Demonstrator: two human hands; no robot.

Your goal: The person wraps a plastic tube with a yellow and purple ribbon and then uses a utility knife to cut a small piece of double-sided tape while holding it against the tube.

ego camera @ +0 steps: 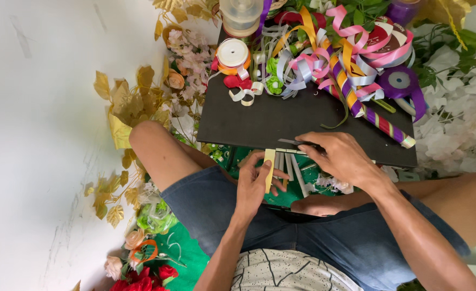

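A person seated on the floor is working at the near edge of a low black surface (281,121), knees spread to either side of it. The left hand (255,183) is pinching a pale yellow ribbon strip (269,168) between thumb and fingers, just below the surface's edge. The strip is standing nearly upright in the view, its long axis running from far to near, the far end touching the edge and the near end pointing toward the person's lap. The right hand (339,157) is closing around a slim dark tool (294,142), likely a blade or scissors, though its kind cannot be told; it is lying roughly left to right across the tops of several more pale strips (292,168) hanging beside the yellow one.

The risk here is judged to be the tool's tip, which is sitting very near the left fingers: a slip along the edge could nick them or cut the strip crooked. The loose strips could also be sliding off.

On the far side, curled ribbons (329,59) in pink, orange, purple and silver are piling up beside a white ribbon spool (232,54) and a striped wrapped stick (380,123). Gold leaves (124,102) and white blossoms (459,113) are crowding the floor.
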